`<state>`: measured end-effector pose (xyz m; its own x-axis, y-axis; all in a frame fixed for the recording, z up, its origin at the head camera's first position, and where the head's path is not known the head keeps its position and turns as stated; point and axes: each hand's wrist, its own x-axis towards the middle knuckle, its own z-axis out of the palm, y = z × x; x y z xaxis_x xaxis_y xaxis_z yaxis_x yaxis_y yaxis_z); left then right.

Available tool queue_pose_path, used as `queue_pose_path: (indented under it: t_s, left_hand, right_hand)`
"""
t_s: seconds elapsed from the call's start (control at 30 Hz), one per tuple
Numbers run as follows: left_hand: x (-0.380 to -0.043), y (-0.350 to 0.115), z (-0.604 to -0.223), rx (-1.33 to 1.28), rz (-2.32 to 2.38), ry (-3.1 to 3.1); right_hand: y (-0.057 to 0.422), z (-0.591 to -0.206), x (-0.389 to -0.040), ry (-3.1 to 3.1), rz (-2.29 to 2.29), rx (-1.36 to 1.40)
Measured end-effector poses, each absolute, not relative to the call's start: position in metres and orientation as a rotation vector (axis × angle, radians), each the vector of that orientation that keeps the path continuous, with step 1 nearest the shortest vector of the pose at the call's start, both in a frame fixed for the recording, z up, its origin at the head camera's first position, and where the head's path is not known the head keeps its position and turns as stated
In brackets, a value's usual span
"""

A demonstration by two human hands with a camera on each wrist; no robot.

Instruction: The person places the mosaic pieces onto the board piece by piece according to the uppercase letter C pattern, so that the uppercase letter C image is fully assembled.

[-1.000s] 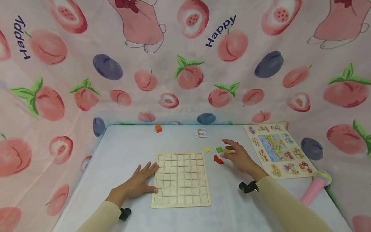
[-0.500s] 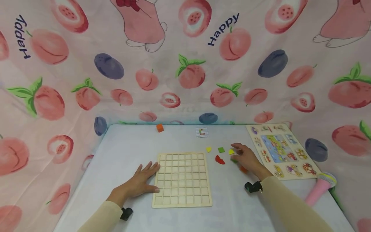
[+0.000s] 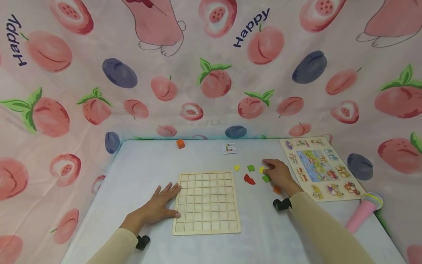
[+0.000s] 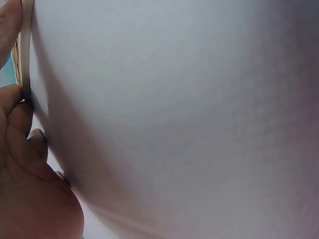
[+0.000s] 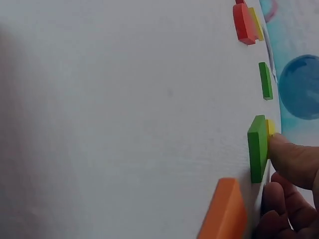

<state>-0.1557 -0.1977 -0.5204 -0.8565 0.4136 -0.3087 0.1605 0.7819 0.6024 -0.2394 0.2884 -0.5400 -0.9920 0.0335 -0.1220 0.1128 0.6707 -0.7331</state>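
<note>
Right hand (image 3: 279,174) is touching or nearly touching a yellow block (image 3: 262,169); pinching or not, cannot tell. Block is lying beside a green square tile (image 3: 266,178); likely light, stiff; side edges suiting a pinch. Left hand (image 3: 159,206), spread, is resting at the wooden grid board's (image 3: 207,203) left edge.

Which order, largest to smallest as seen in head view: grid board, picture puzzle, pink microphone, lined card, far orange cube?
1. Grid board
2. Picture puzzle, fairly close
3. Pink microphone
4. Lined card
5. Far orange cube
</note>
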Motion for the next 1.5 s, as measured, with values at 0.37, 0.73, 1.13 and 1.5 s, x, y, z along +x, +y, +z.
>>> queue_pose_path:
  t_s: [0.37, 0.73, 1.13, 1.5]
  left_hand:
    - [-0.157, -0.198, -0.518, 0.415, 0.804, 2.551]
    - [-0.154, -0.198, -0.518, 0.402, 0.805, 2.553]
    - [-0.156, -0.198, -0.519, 0.394, 0.810, 2.547]
    - [-0.155, -0.199, -0.522, 0.408, 0.819, 2.541]
  right_hand:
    - [0.286, -0.539, -0.236, 2.798, -1.145, 0.013]
    - [0.280, -0.540, -0.235, 2.823, -1.142, -0.086]
    - [0.284, -0.539, -0.228, 2.732, -1.209, 0.100]
    - [0.282, -0.538, -0.228, 2.710, -1.263, 0.141]
